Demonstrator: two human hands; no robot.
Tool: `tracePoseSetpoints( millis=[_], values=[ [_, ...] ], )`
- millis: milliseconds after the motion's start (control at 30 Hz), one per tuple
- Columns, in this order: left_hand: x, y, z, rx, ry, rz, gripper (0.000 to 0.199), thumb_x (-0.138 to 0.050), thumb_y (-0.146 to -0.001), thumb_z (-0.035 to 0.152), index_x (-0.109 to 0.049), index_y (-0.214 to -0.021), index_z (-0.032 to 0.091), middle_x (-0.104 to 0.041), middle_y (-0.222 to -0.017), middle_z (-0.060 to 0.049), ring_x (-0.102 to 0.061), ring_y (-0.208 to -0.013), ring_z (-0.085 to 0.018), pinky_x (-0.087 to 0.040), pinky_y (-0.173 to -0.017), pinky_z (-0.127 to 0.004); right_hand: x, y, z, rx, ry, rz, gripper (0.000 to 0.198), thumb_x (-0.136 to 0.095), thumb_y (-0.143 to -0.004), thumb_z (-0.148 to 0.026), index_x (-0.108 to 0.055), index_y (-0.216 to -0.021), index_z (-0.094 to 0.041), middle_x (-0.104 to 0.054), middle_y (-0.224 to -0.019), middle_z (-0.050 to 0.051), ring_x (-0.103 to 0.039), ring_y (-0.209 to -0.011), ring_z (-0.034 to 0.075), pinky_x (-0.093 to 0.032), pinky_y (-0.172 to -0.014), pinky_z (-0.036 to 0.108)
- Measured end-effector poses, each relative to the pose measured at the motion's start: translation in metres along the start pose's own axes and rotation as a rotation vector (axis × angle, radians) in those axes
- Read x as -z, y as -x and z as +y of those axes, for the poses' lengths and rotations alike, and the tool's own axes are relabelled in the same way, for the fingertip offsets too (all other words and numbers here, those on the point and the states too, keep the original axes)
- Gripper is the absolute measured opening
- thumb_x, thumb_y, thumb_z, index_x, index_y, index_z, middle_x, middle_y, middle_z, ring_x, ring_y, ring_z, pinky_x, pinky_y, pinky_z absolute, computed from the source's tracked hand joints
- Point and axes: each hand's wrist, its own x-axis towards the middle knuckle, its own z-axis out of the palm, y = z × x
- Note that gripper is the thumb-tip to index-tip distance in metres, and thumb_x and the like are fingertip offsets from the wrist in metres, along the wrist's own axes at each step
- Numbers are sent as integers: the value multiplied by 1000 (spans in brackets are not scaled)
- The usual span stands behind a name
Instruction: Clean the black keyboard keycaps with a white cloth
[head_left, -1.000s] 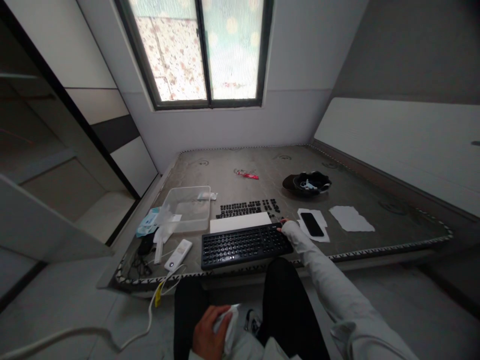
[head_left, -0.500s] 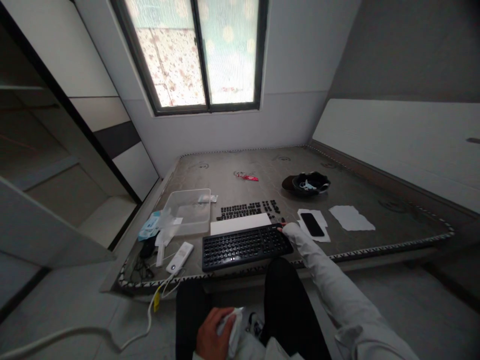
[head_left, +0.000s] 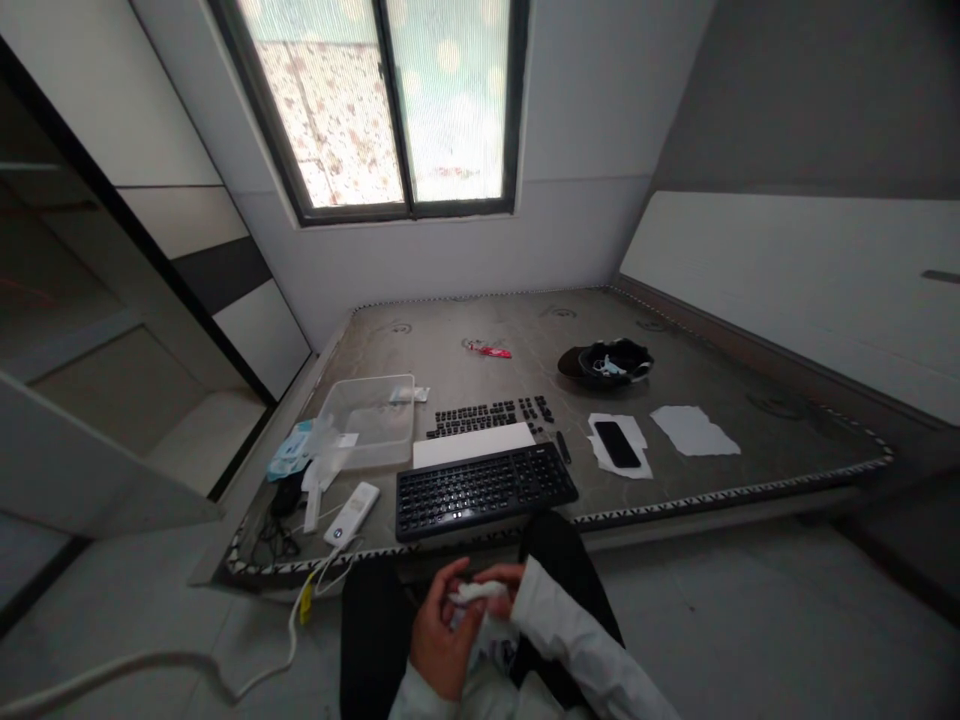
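Note:
Above my lap, my left hand (head_left: 441,638) and my right hand (head_left: 508,580) meet, fingers closed on a small white crumpled tissue (head_left: 471,592). Part of it is hidden by my fingers. Just beyond my knees lies a black keyboard (head_left: 480,492) at the front edge of a mattress, neither hand touching it. A white flat strip (head_left: 474,446) lies behind the keyboard. Farther back, loose black keycaps (head_left: 476,417) are laid out in rows. A slim dark tool (head_left: 562,447) rests near the keyboard's right rear corner.
A clear plastic box (head_left: 367,420) stands left of the keycaps, near a blue packet (head_left: 291,452). A white power strip (head_left: 352,514) trails its cord to the floor. To the right lie a phone (head_left: 617,445) on paper, another paper sheet (head_left: 694,430) and a cap (head_left: 611,365).
My right hand has left the keyboard's right end and come back to my lap, joining my left hand at the white tissue. The view has shifted slightly.

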Motion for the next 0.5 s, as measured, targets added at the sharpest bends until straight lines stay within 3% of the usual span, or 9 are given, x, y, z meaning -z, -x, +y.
tracePoseSetpoints(
  millis=[133, 233, 300, 500],
  values=[
    [-6, -1, 8, 42, 39, -109, 37, -69, -68, 28, -68, -103, 19, -70, -107, -8, -64, -100, -23, -52, -87, -30, -10, 13, -12, -37, 2, 57, 31, -74, -68, -45, -74, -83, -18, -74, -78, 5, -66, -71, 21, -50, -67, 31],
    [-2, -2, 15, 134, 59, -327, 38, -67, -73, 40, -69, -103, 17, -73, -98, -9, -67, -87, -23, -54, -75, -29, -5, 19, -23, -33, -27, 128, 34, -71, -71, -49, -73, -82, -16, -72, -75, 6, -64, -67, 19, -49, -64, 30],
    [1, -2, 21, 164, 60, -381, 43, -63, -75, 48, -68, -104, 16, -74, -91, -8, -66, -78, -21, -53, -68, -29, -5, 24, -29, -61, -98, 160, 36, -68, -74, -51, -71, -82, -16, -71, -72, 6, -62, -63, 18, -47, -59, 29],
    [4, 0, 39, 49, -63, -176, 34, -66, -71, 47, -69, -79, 14, -66, -76, -4, -58, -73, -18, -46, -65, -25, -17, 39, -50, -149, -227, 363, 46, -75, -59, -57, -62, -81, -19, -68, -61, 1, -57, -50, 15, -43, -49, 25]
  ],
)
